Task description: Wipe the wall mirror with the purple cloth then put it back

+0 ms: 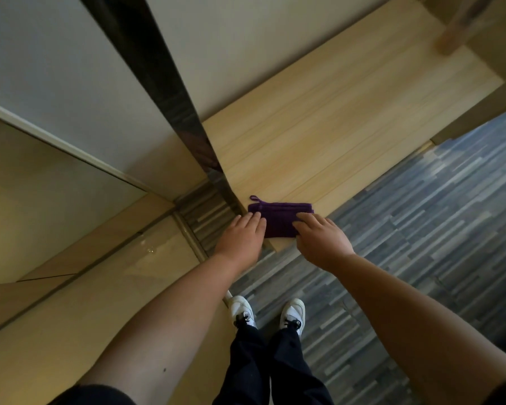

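Observation:
The purple cloth [279, 219] lies folded flat at the near corner of a light wooden shelf top [333, 127], its hanging loop pointing to the far left. My left hand [241, 238] rests flat, fingers together, on the cloth's left edge. My right hand [319, 238] has its fingers curled down onto the cloth's right edge; its thumb is hidden. The wall mirror [56, 185] is on the left. Its dark edge strip [164, 92] runs down to the shelf corner and carries a faint purple reflection.
Grey striped flooring [406, 229] spreads to the right and under my white shoes [268, 312]. A glossy beige surface [114, 287] lies at the lower left. A wooden post [462, 24] stands at the far right end of the shelf.

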Demonstrator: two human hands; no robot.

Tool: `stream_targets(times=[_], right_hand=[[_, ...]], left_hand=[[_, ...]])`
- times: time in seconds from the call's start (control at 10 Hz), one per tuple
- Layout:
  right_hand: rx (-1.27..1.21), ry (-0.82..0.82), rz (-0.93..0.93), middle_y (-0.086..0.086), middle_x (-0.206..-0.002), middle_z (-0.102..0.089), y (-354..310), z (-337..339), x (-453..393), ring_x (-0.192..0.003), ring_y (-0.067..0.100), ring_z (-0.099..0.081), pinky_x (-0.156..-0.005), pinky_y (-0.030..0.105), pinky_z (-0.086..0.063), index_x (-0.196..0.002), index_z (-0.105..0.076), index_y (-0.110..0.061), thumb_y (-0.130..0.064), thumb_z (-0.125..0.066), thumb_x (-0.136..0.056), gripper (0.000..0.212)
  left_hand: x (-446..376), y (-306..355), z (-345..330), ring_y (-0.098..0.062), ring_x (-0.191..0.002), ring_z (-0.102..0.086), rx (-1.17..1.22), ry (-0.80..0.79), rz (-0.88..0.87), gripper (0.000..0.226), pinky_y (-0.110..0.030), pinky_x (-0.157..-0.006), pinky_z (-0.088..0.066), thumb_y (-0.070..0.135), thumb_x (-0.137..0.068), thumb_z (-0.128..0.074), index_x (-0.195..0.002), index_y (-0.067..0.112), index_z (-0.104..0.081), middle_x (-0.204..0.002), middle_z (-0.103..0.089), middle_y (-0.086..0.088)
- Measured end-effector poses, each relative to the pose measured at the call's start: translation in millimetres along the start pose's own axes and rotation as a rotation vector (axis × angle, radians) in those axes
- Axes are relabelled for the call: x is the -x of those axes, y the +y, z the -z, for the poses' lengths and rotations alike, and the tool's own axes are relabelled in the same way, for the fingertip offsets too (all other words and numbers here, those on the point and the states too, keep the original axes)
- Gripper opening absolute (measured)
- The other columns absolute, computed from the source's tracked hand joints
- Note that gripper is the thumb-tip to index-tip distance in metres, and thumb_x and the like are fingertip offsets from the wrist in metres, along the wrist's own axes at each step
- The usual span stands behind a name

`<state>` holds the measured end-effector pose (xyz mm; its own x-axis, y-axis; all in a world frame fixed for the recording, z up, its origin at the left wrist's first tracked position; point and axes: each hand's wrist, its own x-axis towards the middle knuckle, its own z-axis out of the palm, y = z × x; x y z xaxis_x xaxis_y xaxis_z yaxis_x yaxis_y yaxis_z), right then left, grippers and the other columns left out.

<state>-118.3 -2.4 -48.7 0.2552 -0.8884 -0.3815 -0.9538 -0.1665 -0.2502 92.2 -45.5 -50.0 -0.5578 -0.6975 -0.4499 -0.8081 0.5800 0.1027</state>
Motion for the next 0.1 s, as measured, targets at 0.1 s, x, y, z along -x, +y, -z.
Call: stream_targets(times=[0.1], right_hand=[[-0.083,-0.076,-0.075,-0.001,-0.098,-0.067,-9.1,27.2,-11.2,-0.085,0.016,-0.063,-0.081,0.037,-0.056,-0.104,-0.060,-0.021,-0.039,-0.034,-0.103,0.031]], left_hand=[[5.4,-8.5,23.4,-0.025,-0.115,-0.055,0.096,-0.051,0.066,0.030,-0.039,-0.095,-0.045,0.025,-0.102,-0.042,-0.127,0.014,-0.055,-0.124,-0.060,-0.008]])
